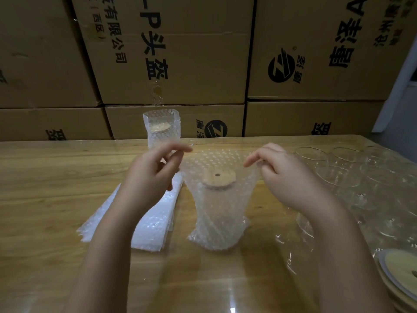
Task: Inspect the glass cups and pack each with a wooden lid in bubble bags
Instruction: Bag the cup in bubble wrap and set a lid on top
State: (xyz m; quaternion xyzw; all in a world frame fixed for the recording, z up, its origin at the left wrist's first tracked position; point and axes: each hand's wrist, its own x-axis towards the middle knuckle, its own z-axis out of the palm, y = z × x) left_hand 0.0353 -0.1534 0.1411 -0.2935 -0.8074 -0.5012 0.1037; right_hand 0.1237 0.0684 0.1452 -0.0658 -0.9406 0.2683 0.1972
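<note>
A bubble bag (220,213) stands upright at the table's middle with a glass cup inside it. A round wooden lid (218,179) with a small hole rests on the cup's mouth, seen through the open bag top. My left hand (153,170) pinches the bag's left top edge and my right hand (278,164) pinches the right top edge, stretching the opening wide. Behind, a second bubble bag (162,127) stands packed with a cup and lid.
A flat stack of empty bubble bags (149,231) lies left of the centre bag. Several bare glass cups (338,177) stand at the right. A pile of wooden lids (399,272) sits at the lower right edge. Cardboard boxes (171,64) wall off the table's far side.
</note>
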